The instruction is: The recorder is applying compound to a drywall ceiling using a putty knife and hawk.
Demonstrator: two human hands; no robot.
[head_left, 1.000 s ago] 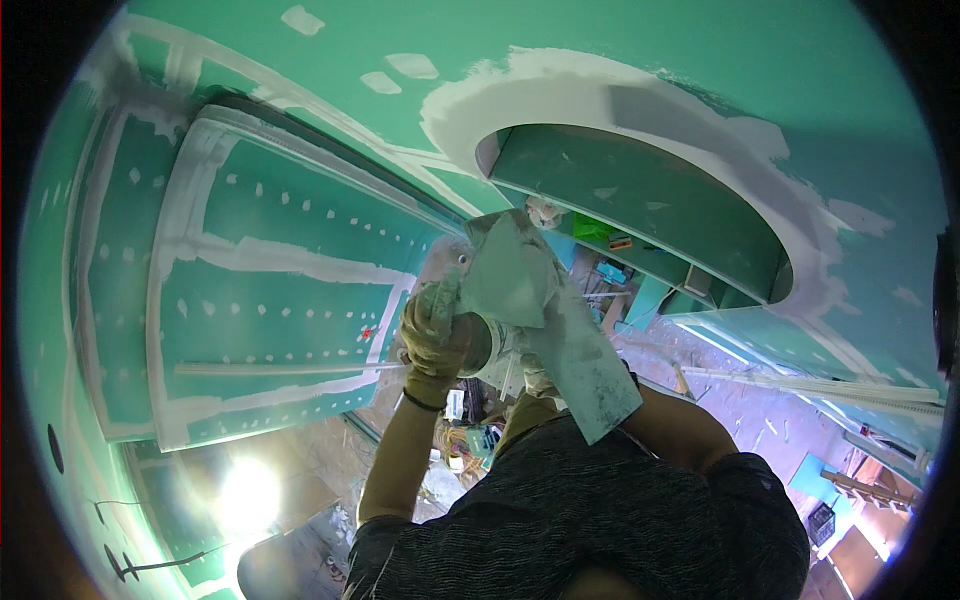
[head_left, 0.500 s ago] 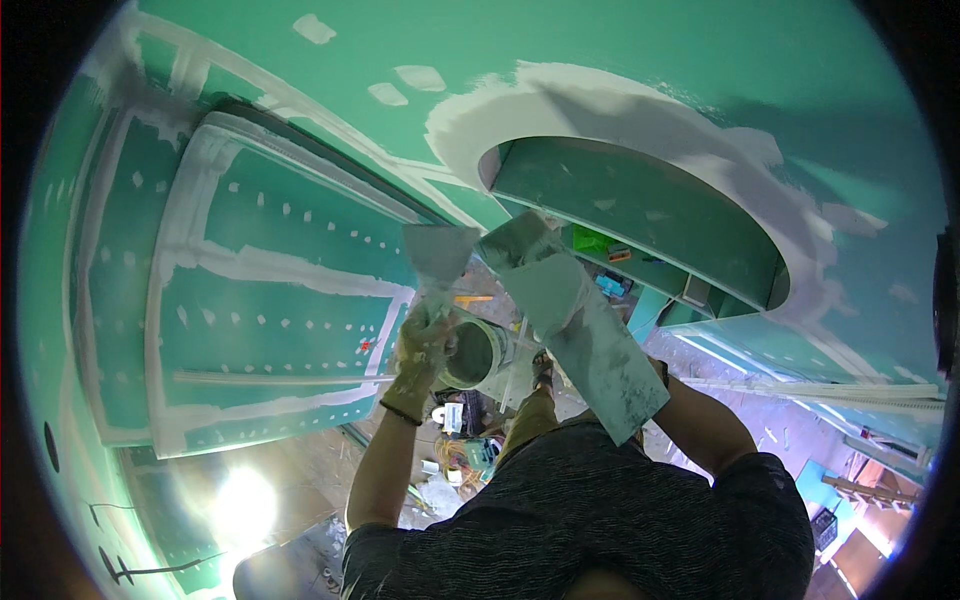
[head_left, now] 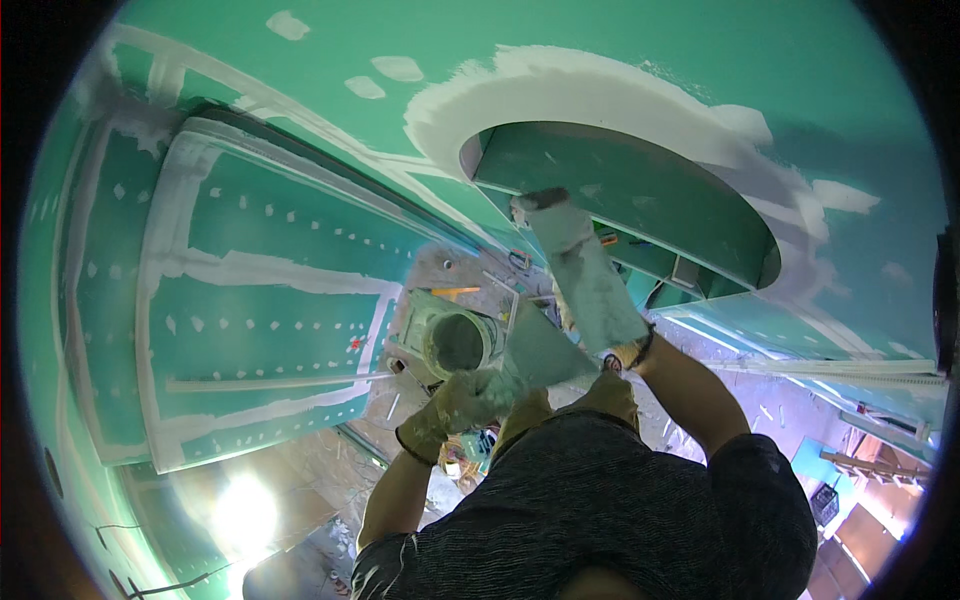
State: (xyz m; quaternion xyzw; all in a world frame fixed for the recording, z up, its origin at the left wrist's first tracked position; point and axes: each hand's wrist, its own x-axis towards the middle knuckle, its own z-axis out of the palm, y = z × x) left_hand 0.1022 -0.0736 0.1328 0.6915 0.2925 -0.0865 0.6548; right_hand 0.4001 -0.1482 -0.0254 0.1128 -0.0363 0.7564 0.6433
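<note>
In the head view, we see that since half a second ago our left hand (head_left: 465, 402) has dropped closer to our body, and its putty knife (head_left: 545, 348) has swung from upright to lying off to the right. The long plate (head_left: 597, 290) over our right hand (head_left: 629, 355) has slid a little farther out from us. Our gloved left fingers are closed around the putty knife's handle, the blade spreading to their right and coming close to the plate. Our right fingers are mostly hidden beneath the plate; they grip it from below, though we cannot tell how tightly they curl.

Our left forearm rises from the lower edge with the wrist angled inward; our right forearm slants up and left to the plate. Just beyond the left fingers stands a bucket (head_left: 492, 336) with grey material inside. Past the right fingers, the wall's oval recess (head_left: 620, 180) opens beyond the plate. Any lettering on the tools or bucket is too small for us to make out.
</note>
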